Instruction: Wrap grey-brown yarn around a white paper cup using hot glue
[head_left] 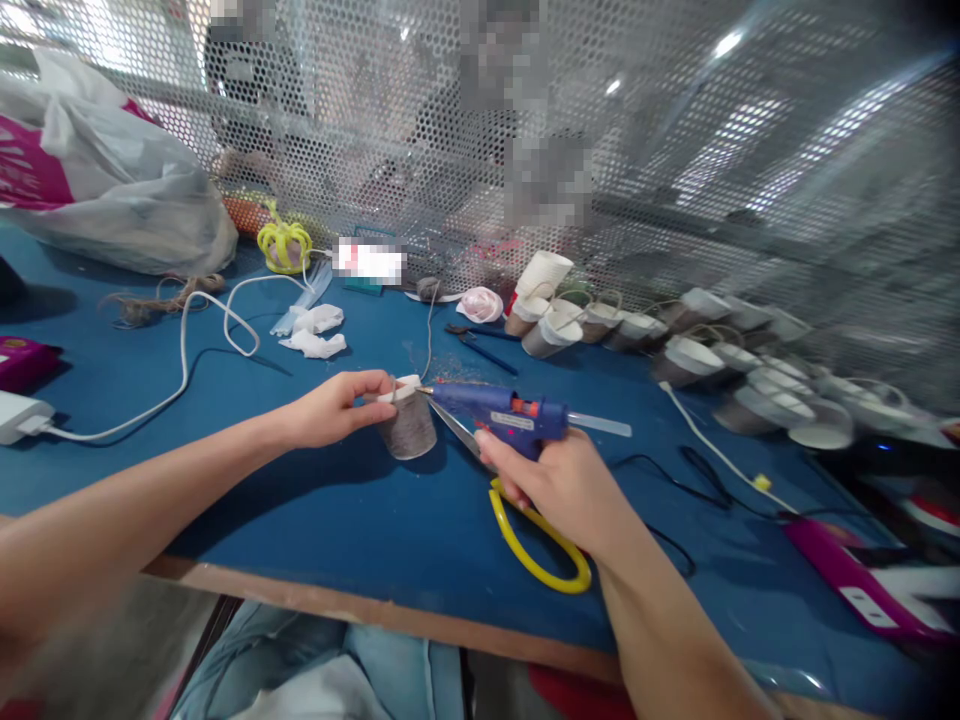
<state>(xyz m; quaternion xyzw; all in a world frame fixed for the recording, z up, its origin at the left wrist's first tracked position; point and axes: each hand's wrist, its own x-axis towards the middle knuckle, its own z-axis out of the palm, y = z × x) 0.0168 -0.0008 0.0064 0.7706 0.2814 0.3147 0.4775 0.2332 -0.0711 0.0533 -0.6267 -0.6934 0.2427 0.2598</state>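
My left hand point(346, 408) pinches the rim of a small paper cup point(409, 428) wrapped in grey-brown material, upright at the middle of the table. In my right hand point(562, 478) is a blue glue gun point(499, 412), its nozzle touching or very near the right side of the cup's rim. A clear glue stick point(600, 424) sticks out of its back end. Beneath the glue gun lie scissors with yellow handles point(540, 545), their blades pointing toward the cup and partly hidden. A thin cord point(430, 335) runs from behind the cup to a small ball of twine point(428, 290).
Several wrapped cups with handles point(686, 358) stand along the mesh screen point(420, 130) at the right. Pliers point(484, 345) lie behind the glue gun. Crumpled white tissue point(315, 332), a white cable point(184, 350) and a plastic bag point(127, 170) are at left; a magenta power strip point(862, 585) is at right.
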